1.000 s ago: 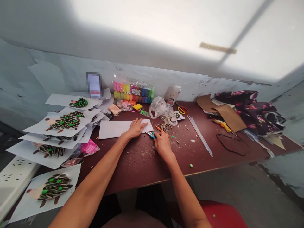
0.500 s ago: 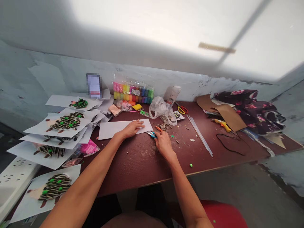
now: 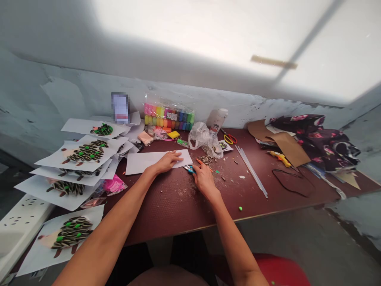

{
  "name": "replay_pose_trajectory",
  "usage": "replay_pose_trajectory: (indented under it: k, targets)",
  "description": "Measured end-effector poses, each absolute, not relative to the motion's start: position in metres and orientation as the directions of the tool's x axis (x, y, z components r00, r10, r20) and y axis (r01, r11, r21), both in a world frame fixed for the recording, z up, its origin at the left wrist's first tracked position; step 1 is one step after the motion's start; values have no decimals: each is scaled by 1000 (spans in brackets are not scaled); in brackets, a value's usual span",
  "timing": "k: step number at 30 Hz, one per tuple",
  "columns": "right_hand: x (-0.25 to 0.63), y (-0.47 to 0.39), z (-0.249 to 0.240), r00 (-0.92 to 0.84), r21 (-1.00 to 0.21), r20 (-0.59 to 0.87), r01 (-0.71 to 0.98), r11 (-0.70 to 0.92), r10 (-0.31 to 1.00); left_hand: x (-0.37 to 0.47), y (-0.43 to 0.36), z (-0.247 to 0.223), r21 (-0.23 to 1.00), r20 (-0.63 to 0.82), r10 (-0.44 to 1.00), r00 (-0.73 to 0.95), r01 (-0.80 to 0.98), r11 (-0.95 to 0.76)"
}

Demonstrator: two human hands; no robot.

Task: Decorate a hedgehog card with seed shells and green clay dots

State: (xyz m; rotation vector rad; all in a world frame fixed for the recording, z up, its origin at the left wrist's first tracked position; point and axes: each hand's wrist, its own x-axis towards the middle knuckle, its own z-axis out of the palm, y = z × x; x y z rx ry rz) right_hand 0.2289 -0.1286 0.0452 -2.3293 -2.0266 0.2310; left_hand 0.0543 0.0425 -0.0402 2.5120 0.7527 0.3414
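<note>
A white sheet of paper (image 3: 139, 163) lies on the dark red table (image 3: 166, 206). My left hand (image 3: 169, 161) rests flat on its right part with the fingers spread. Just right of the paper, my right hand (image 3: 204, 176) is on a blue cutter (image 3: 189, 169), its fingers bent; how firmly they close round it is hidden. An orange tool (image 3: 200, 161) lies beside the fingertips. Behind my right hand is a heap of striped seeds (image 3: 208, 158), next to a clear plastic bag (image 3: 200, 136).
Stacked sheets with seed hedgehogs (image 3: 86, 153) stand at the left. Coloured clay (image 3: 169, 117), a white bottle (image 3: 219, 119) and scissors (image 3: 228, 138) are at the back. Glue sticks (image 3: 253, 171), a yellow glue gun (image 3: 279, 158) and flowered cloth (image 3: 324, 143) lie to the right.
The whole view has shifted slightly, so things appear a little further right. Both hands stay in nearly the same places on the table.
</note>
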Motion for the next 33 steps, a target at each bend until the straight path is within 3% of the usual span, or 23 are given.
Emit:
replay_pose_trajectory:
  k: [33]
  targets:
    - [218,-127,47,120,-131,-114,982,-135,986,51,46,-37,588,49,559,828,428,-686]
